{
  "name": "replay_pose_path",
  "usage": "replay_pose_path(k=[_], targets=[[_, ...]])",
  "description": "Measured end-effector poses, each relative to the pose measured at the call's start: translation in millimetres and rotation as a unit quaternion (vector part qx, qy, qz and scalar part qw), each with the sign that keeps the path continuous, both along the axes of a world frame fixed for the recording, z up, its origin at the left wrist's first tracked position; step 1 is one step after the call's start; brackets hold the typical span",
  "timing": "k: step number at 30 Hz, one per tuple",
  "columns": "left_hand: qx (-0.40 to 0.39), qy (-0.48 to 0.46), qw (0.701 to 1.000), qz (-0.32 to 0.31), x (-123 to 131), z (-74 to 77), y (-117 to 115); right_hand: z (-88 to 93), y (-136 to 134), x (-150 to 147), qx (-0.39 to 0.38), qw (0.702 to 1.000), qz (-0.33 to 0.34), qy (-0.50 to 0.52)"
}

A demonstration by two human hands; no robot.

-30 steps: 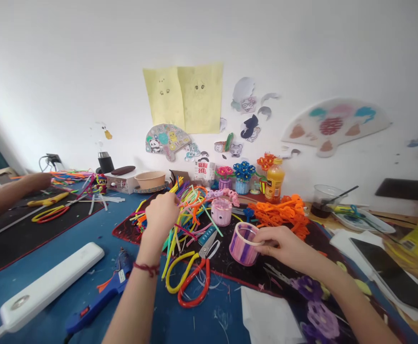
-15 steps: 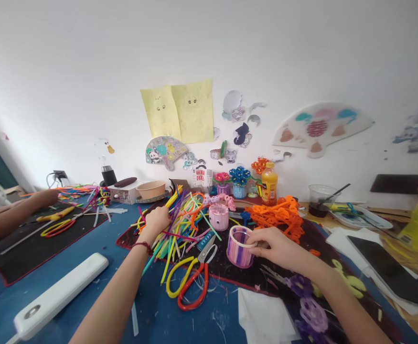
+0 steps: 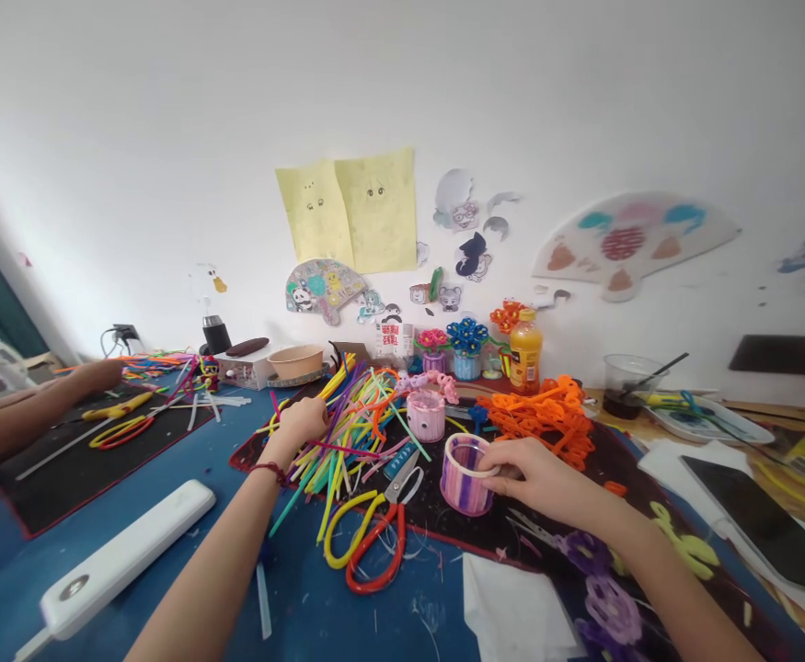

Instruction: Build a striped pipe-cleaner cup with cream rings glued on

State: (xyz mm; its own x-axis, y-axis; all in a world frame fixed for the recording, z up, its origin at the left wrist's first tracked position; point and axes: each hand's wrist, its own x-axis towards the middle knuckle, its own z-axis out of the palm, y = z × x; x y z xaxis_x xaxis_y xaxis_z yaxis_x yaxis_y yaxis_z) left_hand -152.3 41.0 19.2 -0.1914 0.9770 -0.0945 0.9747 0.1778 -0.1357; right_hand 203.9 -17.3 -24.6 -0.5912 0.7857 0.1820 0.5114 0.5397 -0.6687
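My left hand rests at the left side of a loose heap of coloured pipe cleaners, its fingers curled in. What they close on is hidden behind the hand. With thumb and fingers, my right hand grips the rim of a small purple-and-pink striped pot, which stands upright on the dark mat. Behind it sits a pink pot with dark dot eyes and fuzzy pink trim. Scissors with one yellow and one red handle lie between my forearms.
Orange pipe-cleaner shapes lie beyond my right hand, near a juice bottle. Purple flowers and white paper lie in front. A white stick-shaped device is at left. Another person's arm reaches in. A phone lies right.
The whole view has shifted slightly, so things appear a little further right. Both hands stay where they were, and the right keeps its grip on the striped pot.
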Motion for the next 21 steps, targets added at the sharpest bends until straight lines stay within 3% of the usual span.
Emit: replay_pose_path(k=[5, 10, 21], targets=[[0.031, 0.004, 1.000, 0.006, 0.6, -2.9, 2.6, 2.7, -1.0, -0.7, 0.007, 1.000, 0.004, -0.008], [0.074, -0.009, 0.997, 0.017, -2.2, 5.9, 4.6, 4.7, -3.4, -0.9, -0.005, 1.000, -0.005, -0.014], [0.193, -0.122, 0.971, 0.068, -12.5, 14.6, 8.9, 9.9, -6.3, -1.7, -0.015, 1.000, -0.003, -0.012]])
